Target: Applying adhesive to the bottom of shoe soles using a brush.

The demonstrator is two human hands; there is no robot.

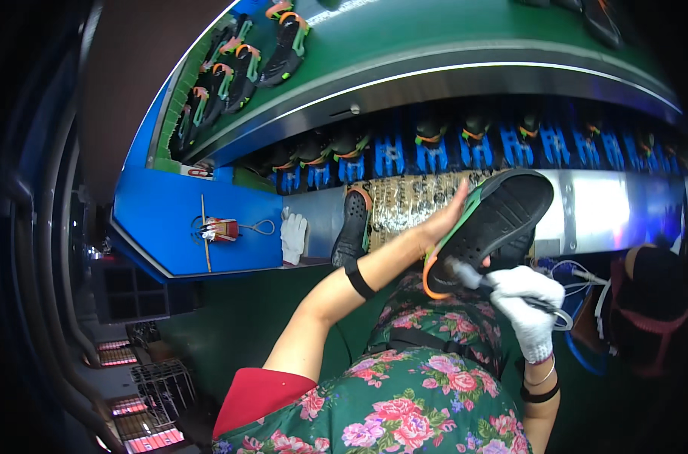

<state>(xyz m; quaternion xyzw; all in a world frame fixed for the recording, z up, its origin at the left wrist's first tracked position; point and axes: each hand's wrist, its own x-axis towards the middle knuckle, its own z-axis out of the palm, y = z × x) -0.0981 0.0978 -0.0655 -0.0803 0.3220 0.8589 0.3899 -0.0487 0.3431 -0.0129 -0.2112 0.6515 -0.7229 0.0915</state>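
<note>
My bare left hand (441,221) grips a black shoe (503,216) by its left side, thumb along the edge and most fingers hidden beneath. The shoe is tilted, its grooved, perforated inside facing up, with green and orange along the rim. In a white knitted glove, my right hand (527,299) is closed round the dark handle of a brush (465,274). The brush's pale, blurred tip is at the shoe's near end, by the orange rim. Part of a second dark shoe (516,250) shows under the held one.
Another black shoe (352,227) lies on the metal ledge beside a white glove (292,237). A blue table (155,219) at left bears a small red-and-white bundle (221,230). Ahead, blue racks (389,155) hold several shoes below a green conveyor (404,38). Cables (586,276) hang at right.
</note>
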